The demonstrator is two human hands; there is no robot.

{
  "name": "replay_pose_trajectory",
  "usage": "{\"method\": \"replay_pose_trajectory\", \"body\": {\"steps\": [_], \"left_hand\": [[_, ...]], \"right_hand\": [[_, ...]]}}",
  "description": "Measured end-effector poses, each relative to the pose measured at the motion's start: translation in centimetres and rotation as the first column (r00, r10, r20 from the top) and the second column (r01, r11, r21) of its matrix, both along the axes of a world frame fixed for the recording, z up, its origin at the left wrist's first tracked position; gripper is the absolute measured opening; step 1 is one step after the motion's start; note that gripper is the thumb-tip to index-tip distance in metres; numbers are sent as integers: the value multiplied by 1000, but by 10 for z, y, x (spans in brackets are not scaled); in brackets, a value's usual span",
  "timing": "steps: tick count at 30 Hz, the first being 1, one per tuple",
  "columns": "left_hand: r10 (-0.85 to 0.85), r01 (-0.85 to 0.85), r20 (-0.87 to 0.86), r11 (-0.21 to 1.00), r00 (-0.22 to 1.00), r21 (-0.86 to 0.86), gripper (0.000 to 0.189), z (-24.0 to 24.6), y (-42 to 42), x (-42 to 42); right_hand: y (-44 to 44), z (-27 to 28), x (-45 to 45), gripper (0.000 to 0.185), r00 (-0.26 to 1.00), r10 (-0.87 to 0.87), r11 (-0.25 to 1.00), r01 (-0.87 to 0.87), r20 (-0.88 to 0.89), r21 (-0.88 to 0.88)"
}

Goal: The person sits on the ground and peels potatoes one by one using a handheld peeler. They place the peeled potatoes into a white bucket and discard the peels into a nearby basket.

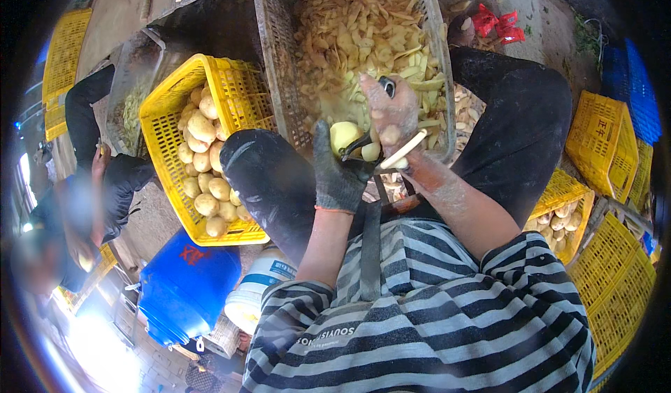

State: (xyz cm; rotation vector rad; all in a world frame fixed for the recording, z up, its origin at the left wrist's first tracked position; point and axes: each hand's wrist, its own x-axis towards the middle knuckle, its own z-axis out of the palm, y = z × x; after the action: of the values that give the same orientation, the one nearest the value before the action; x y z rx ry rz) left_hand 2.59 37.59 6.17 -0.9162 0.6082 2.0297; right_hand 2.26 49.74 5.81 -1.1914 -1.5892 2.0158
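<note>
Between my knees, my left hand (341, 175), in a dark knitted glove, holds a pale peeled potato (344, 137) in its fingers. Close beside it my bare right hand (393, 110), with a dark ring-like piece on it, is closed around a peeler (406, 149) with a pale, stick-like handle. The dark part of the tool lies against the potato; its blade cannot be made out. Under both hands a grey plastic crate (450, 78) holds a heap of potato peelings (361, 42). To the left, a tilted yellow crate (152, 115) holds many unpeeled potatoes (202, 126).
A blue barrel (183, 288) and a white bucket (259, 288) stand at lower left. A co-worker (89, 199) sits at far left near another crate of peelings. Yellow crates (603, 141), one with potatoes (560, 225), are at right. Red wrappers (498, 24) lie on the ground.
</note>
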Motion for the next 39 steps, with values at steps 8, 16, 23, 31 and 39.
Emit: {"method": "replay_pose_trajectory", "body": {"steps": [8, 16, 23, 31, 39], "left_hand": [[-219, 213, -116, 975, 969, -66, 35, -19, -12, 2], [-169, 149, -125, 977, 978, -153, 30, -5, -2, 16], [-47, 35, -39, 959, 998, -280, 26, -12, -4, 14], [-673, -40, -639, 676, 371, -735, 16, -10, 1, 35], [-143, 114, -196, 982, 970, -150, 37, 0, -11, 11]], "right_hand": [[12, -58, -3, 35, 973, -166, 938, 106, -161, -330], [64, -97, -3, 39, 965, -255, 832, 185, -63, -522], [0, -2, 4, 45, 988, 48, 998, -53, 146, 34], [21, -94, -10, 28, 998, -37, 993, 31, 56, 114], [43, -97, 2, 19, 976, -147, 916, 74, 158, 393]]}}
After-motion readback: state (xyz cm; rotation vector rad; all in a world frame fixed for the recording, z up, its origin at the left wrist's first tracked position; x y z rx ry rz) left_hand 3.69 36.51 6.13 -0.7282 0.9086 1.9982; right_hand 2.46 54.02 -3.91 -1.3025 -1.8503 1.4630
